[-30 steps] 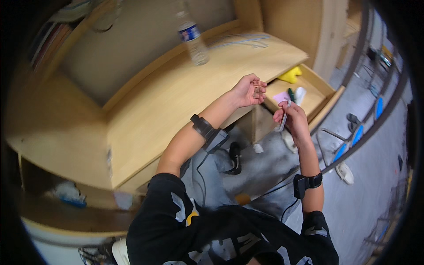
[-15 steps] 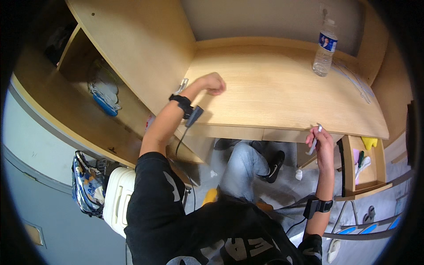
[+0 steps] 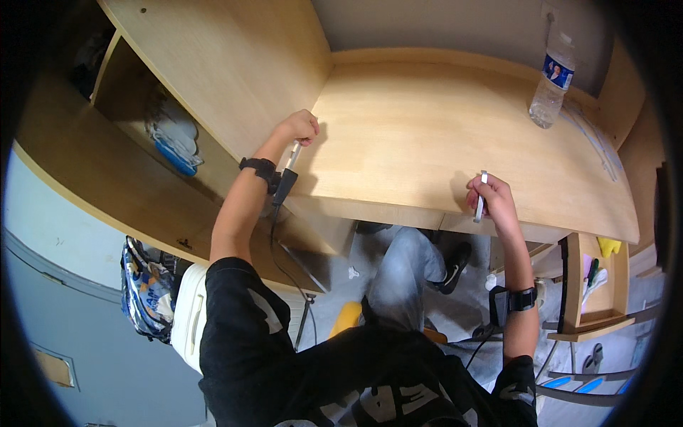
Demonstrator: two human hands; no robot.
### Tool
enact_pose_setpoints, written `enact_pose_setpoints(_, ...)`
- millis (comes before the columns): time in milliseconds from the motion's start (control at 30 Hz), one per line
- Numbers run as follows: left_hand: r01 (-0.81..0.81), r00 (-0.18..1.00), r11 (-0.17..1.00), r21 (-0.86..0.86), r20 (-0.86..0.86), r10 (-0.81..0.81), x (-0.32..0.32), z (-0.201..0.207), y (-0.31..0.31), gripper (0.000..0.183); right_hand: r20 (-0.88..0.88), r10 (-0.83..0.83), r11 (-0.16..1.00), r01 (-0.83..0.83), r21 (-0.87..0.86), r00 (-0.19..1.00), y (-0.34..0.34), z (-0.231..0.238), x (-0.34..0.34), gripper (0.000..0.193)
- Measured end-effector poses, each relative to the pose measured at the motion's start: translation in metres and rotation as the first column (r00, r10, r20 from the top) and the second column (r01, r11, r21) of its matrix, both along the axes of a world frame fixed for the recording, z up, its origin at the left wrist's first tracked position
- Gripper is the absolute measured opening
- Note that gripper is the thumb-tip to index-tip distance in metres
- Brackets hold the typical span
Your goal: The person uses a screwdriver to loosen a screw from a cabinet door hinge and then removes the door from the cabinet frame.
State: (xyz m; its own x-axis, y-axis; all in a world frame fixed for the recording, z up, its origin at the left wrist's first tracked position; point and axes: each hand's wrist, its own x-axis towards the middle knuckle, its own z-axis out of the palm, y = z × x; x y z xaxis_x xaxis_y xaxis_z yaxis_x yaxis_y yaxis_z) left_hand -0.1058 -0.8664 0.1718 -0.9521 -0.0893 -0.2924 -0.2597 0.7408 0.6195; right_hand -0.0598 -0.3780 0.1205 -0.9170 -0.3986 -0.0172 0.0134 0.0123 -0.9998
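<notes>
My left hand (image 3: 300, 128) is curled closed over the left part of the wooden desk (image 3: 413, 135), close to the upright side panel. Beside its wrist, a thin whitish piece (image 3: 294, 153) shows partly from beneath the hand. Whatever those fingers hold, if anything, is hidden. Near the desk's front edge, my right hand (image 3: 496, 201) pinches a slim white bar (image 3: 482, 196) whose ends look slightly hooked. It is held nearly upright in the picture.
A clear bottle (image 3: 551, 89) with a blue label stands at the back right by pale cables (image 3: 594, 142). Below the desk's right end, an open drawer (image 3: 594, 285) holds a yellow cloth-like item. Shelves (image 3: 128, 171) flank the left, above a white suitcase (image 3: 191, 313).
My left hand has moved left toward the side panel and the whitish piece there. My right hand has risen over the desk's front edge with the white bar. The view has shifted slightly.
</notes>
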Motion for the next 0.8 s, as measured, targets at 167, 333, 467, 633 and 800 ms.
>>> enact_pose_setpoints(167,-0.096,0.995,0.913,-0.397,-0.075,0.072,-0.026,-0.003,-0.012,0.019,-0.053,-0.025,0.999,0.026,0.019,0.998,-0.009,-0.008,-0.008,0.017)
enact_pose_setpoints(333,-0.215,0.976,0.810,-0.546,-0.083,0.203,-0.050,-0.006,-0.001,0.019,-0.047,-0.027,1.000,0.027,0.005,0.999,0.000,-0.013,-0.005,0.020)
enact_pose_setpoints(467,-0.256,0.966,0.811,-0.526,-0.103,0.238,-0.049,0.002,0.035,0.023,-0.056,-0.031,0.999,0.033,0.040,0.998,0.011,-0.019,-0.008,0.019)
enact_pose_setpoints(633,-0.220,0.974,0.701,-0.679,-0.114,0.196,-0.037,0.011,0.034,0.031,-0.096,-0.020,0.998,0.026,0.065,0.995,0.001,-0.015,-0.005,0.017)
enact_pose_setpoints(800,-0.217,0.975,0.662,-0.717,-0.133,0.176,-0.035,0.013,0.039,0.034,-0.105,-0.014,0.998,0.021,0.067,0.994,0.000,-0.011,-0.003,0.016)
